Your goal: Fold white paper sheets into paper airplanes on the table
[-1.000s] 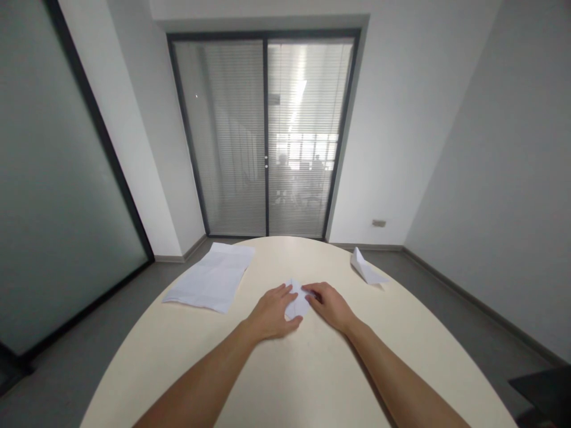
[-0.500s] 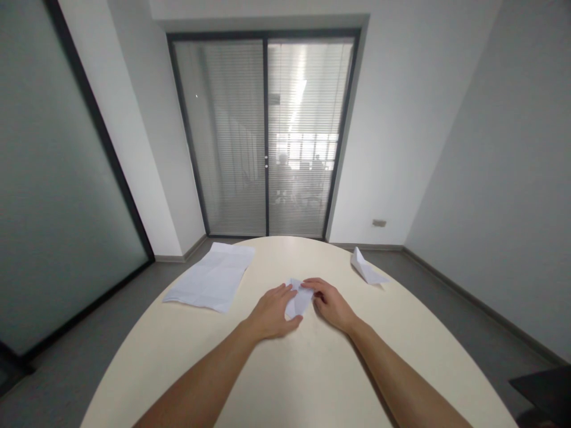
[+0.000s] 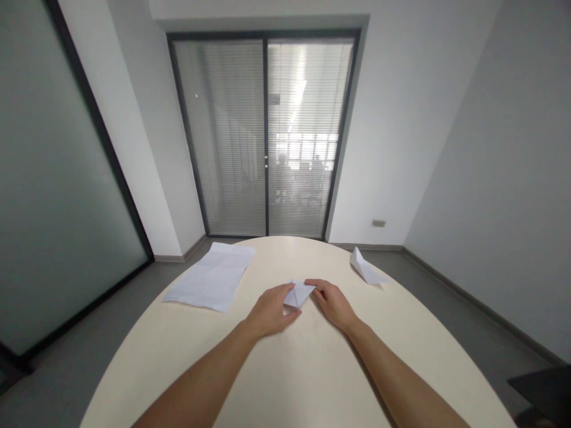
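Observation:
A small folded sheet of white paper [image 3: 300, 294] lies between my hands over the middle of the table. My left hand [image 3: 271, 309] grips its left side, with the thumb at the near edge and the fingers at the far edge. On the right, my right hand [image 3: 331, 300] pinches the paper's right corner between thumb and curled fingers. Crease lines show on the paper's upper face. Part of its left edge is hidden by my left fingers.
White sheets of paper [image 3: 214, 276] lie at the table's left. A folded white paper shape [image 3: 366, 270] stands near the right edge. The round cream table [image 3: 276, 380] fills the foreground. Behind it is a glass door [image 3: 266, 137] with blinds.
The small paper has turned and its near edge has lifted, so it looks wider and shorter. My left fingers have drawn closer together; my right hand has shifted slightly.

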`<state>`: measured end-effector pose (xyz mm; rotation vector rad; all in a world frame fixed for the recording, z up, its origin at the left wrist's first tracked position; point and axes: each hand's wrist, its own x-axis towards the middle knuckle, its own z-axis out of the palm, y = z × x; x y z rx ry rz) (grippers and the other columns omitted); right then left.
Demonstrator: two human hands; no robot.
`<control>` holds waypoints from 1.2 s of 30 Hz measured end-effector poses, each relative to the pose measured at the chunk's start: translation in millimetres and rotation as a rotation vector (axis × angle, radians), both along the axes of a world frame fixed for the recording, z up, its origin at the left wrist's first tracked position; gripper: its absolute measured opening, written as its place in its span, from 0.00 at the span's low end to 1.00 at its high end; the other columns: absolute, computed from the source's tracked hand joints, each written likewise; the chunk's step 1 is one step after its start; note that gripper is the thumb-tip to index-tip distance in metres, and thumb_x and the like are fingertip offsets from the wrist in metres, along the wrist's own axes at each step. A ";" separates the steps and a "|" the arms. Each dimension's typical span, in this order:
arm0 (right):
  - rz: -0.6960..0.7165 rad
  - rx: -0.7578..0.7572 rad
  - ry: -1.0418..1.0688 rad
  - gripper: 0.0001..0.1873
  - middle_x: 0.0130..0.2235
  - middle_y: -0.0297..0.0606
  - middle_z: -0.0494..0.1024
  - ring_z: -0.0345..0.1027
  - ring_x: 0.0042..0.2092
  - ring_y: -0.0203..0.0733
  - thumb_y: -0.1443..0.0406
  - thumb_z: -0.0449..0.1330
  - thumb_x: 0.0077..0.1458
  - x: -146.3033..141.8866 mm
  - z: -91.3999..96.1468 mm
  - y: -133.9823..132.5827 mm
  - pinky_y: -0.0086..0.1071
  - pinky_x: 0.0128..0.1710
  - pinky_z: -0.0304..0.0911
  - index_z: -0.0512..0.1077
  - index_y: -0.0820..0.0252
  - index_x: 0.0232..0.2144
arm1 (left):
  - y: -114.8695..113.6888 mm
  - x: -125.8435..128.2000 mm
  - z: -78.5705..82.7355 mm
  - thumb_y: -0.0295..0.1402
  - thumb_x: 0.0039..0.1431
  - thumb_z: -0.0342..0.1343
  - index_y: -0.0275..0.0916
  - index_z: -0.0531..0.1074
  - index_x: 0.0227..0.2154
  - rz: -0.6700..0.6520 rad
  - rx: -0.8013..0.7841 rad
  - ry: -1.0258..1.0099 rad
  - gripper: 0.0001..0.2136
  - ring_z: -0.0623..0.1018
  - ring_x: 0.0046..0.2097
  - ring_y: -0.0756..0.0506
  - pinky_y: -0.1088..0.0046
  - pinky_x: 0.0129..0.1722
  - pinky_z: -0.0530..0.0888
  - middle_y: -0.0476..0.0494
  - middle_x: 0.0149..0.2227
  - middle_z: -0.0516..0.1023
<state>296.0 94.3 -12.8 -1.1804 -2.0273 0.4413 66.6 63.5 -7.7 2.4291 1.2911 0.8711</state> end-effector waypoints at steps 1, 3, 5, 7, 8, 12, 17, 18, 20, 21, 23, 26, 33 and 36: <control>-0.005 -0.011 0.005 0.18 0.51 0.43 0.79 0.71 0.53 0.47 0.62 0.51 0.63 -0.1 0.9 -0.3 0.43 0.56 0.64 0.75 0.58 0.50 | 2.2 -0.2 -0.8 0.35 0.57 0.58 0.40 0.65 0.59 0.031 -0.012 -0.042 0.26 0.74 0.57 0.41 0.63 0.58 0.69 0.41 0.58 0.74; -0.009 -0.026 0.006 0.18 0.49 0.43 0.79 0.72 0.51 0.48 0.61 0.50 0.64 -0.9 3.6 -1.5 0.43 0.55 0.64 0.75 0.57 0.49 | 6.6 -1.1 -2.6 0.26 0.55 0.55 0.43 0.70 0.54 0.095 -0.037 -0.107 0.22 0.77 0.52 0.43 0.66 0.54 0.72 0.45 0.53 0.78; -0.008 -0.029 0.010 0.18 0.48 0.42 0.80 0.73 0.49 0.48 0.61 0.49 0.64 -2.1 6.5 -3.2 0.42 0.52 0.65 0.75 0.57 0.48 | 9.6 -2.3 -3.4 0.22 0.54 0.53 0.44 0.73 0.49 0.143 -0.043 -0.143 0.20 0.78 0.50 0.44 0.67 0.52 0.72 0.48 0.49 0.80; -0.006 -0.029 0.019 0.18 0.46 0.42 0.80 0.73 0.47 0.48 0.59 0.49 0.65 -3.5 9.0 -4.9 0.41 0.50 0.66 0.75 0.56 0.47 | 10.8 -3.3 -2.5 0.23 0.56 0.52 0.45 0.74 0.46 0.170 -0.030 -0.165 0.17 0.79 0.49 0.44 0.67 0.51 0.72 0.49 0.47 0.81; -0.007 -0.030 0.028 0.18 0.46 0.41 0.80 0.73 0.46 0.47 0.59 0.49 0.65 -4.1 9.9 -5.7 0.40 0.49 0.66 0.75 0.56 0.47 | 10.8 -3.5 -1.6 0.24 0.58 0.52 0.45 0.75 0.45 0.180 -0.022 -0.175 0.15 0.79 0.47 0.44 0.68 0.50 0.72 0.49 0.45 0.81; -0.022 -0.038 0.074 0.18 0.43 0.41 0.80 0.73 0.42 0.45 0.56 0.49 0.65 -6.0 11.6 -7.2 0.36 0.43 0.67 0.75 0.56 0.46 | 10.3 -2.4 2.3 0.32 0.64 0.51 0.44 0.76 0.41 0.218 0.008 -0.236 0.09 0.79 0.43 0.45 0.69 0.46 0.73 0.48 0.41 0.82; -0.022 -0.063 0.144 0.19 0.40 0.39 0.80 0.72 0.39 0.43 0.54 0.49 0.66 -7.5 10.6 -5.9 0.34 0.39 0.67 0.72 0.57 0.48 | 12.4 -1.3 2.7 0.36 0.64 0.51 0.42 0.74 0.40 0.243 0.051 -0.334 0.08 0.79 0.39 0.46 0.72 0.41 0.74 0.46 0.39 0.81; -0.018 -0.070 0.160 0.20 0.39 0.39 0.80 0.72 0.39 0.43 0.53 0.49 0.66 -7.9 10.0 -5.3 0.33 0.38 0.66 0.72 0.58 0.49 | 12.7 -1.4 2.4 0.36 0.64 0.51 0.41 0.74 0.40 0.239 0.055 -0.352 0.08 0.78 0.39 0.46 0.73 0.39 0.73 0.46 0.39 0.81; -0.007 -0.076 0.189 0.21 0.39 0.39 0.79 0.72 0.39 0.42 0.53 0.49 0.65 -8.6 8.8 -4.3 0.32 0.37 0.67 0.71 0.58 0.50 | 12.8 -1.6 2.2 0.37 0.64 0.51 0.41 0.74 0.40 0.233 0.051 -0.379 0.09 0.78 0.36 0.47 0.74 0.37 0.73 0.46 0.38 0.80; 0.000 -0.076 0.203 0.21 0.39 0.39 0.79 0.72 0.39 0.42 0.52 0.49 0.65 -8.9 8.2 -3.9 0.32 0.37 0.67 0.71 0.58 0.50 | 12.6 -1.6 2.1 0.37 0.64 0.51 0.41 0.74 0.40 0.236 0.042 -0.385 0.09 0.77 0.35 0.48 0.74 0.36 0.72 0.47 0.37 0.80; 0.011 -0.074 0.224 0.21 0.38 0.39 0.79 0.71 0.38 0.42 0.52 0.50 0.65 -9.2 7.4 -3.4 0.32 0.37 0.67 0.71 0.59 0.50 | 12.1 -1.4 2.2 0.38 0.64 0.51 0.41 0.74 0.40 0.255 0.017 -0.378 0.09 0.77 0.33 0.48 0.74 0.35 0.72 0.47 0.36 0.80; 0.014 -0.079 0.234 0.21 0.37 0.38 0.78 0.71 0.37 0.41 0.52 0.50 0.65 -8.8 6.8 -3.4 0.32 0.36 0.67 0.70 0.59 0.50 | 12.0 -1.0 1.9 0.37 0.64 0.51 0.41 0.74 0.41 0.290 -0.018 -0.339 0.09 0.77 0.33 0.48 0.75 0.34 0.71 0.48 0.35 0.80; 0.016 -0.076 0.226 0.22 0.38 0.38 0.79 0.71 0.37 0.42 0.53 0.51 0.64 -6.4 2.4 -0.2 0.34 0.39 0.67 0.72 0.58 0.51 | 16.0 -2.9 -1.9 0.28 0.60 0.51 0.43 0.76 0.40 0.291 -0.015 -0.335 0.10 0.77 0.32 0.49 0.74 0.36 0.72 0.49 0.37 0.81; 0.023 -0.078 0.201 0.20 0.44 0.40 0.80 0.73 0.42 0.44 0.55 0.51 0.64 -4.9 -0.7 1.7 0.37 0.45 0.67 0.74 0.56 0.50 | 16.6 -4.3 -3.0 0.25 0.58 0.50 0.44 0.77 0.38 0.268 -0.014 -0.344 0.12 0.79 0.36 0.48 0.73 0.39 0.73 0.50 0.39 0.82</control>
